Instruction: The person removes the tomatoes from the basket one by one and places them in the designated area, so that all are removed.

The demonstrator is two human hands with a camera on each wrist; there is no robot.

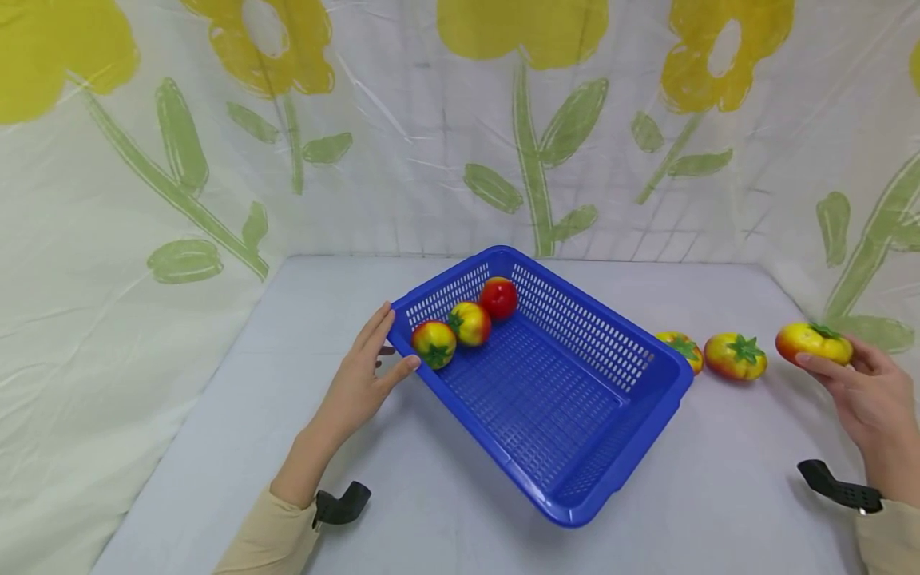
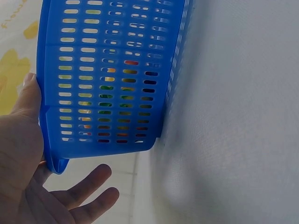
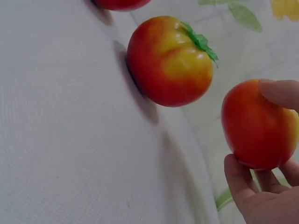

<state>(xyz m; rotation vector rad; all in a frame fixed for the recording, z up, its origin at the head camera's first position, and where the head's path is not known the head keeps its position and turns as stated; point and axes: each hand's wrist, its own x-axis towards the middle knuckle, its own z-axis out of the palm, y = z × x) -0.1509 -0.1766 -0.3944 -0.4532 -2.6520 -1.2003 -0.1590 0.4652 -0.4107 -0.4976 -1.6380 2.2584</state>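
A blue plastic basket (image 1: pixel 532 383) with slotted walls sits at an angle on the table. My left hand (image 1: pixel 359 387) grips its left corner, thumb and fingers about the rim; the left wrist view shows the slotted wall (image 2: pixel 107 79) close up. Inside, toward that corner, lie two red-and-yellow tomatoes (image 1: pixel 434 344) and a redder round one (image 1: pixel 499 299). To the right of the basket, my right hand (image 1: pixel 877 391) holds a red-yellow tomato (image 3: pixel 259 123) between thumb and fingers, raised off the table.
Between basket and right hand, a tomato (image 1: pixel 736 357) rests on the white table (image 1: pixel 747 479). Another tomato (image 1: pixel 679 350) is partly hidden behind the basket's right rim. A flower-printed curtain (image 1: pixel 402 160) hangs behind and along the sides.
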